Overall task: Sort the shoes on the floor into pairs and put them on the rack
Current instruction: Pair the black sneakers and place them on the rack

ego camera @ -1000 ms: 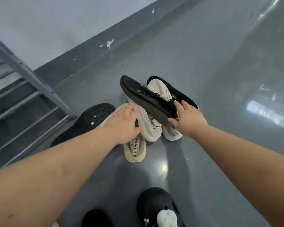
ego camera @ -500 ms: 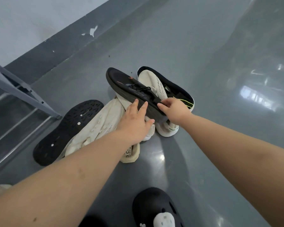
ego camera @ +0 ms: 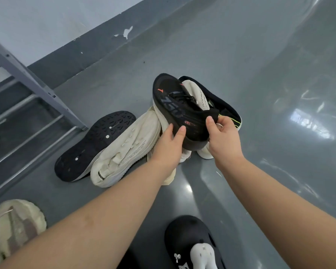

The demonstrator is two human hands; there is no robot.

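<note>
A black sneaker [ego camera: 179,105] with orange marks is lifted above a heap of shoes in the middle of the floor. My left hand [ego camera: 168,146] grips its heel from the left, thumb on its side. My right hand [ego camera: 222,136] pinches its collar from the right. Under it lie a cream shoe [ego camera: 197,94] and a black-soled shoe with a lime stripe [ego camera: 227,107]. To the left a cream sneaker [ego camera: 124,150] lies on its side beside a black shoe [ego camera: 94,144] turned sole up. The grey metal rack [ego camera: 27,105] stands at the left.
A beige fuzzy shoe [ego camera: 16,226] lies at the lower left. A black clog [ego camera: 190,243] with a white charm is at the bottom centre, on a foot. The glossy grey floor [ego camera: 260,74] stretches to the right; a wall with a dark skirting runs along the back.
My left hand moved from the cream shoes onto the black sneaker's heel. Both hands now hold it, tilted so that its side faces up. The camera has swung left, showing more rack and the beige shoe.
</note>
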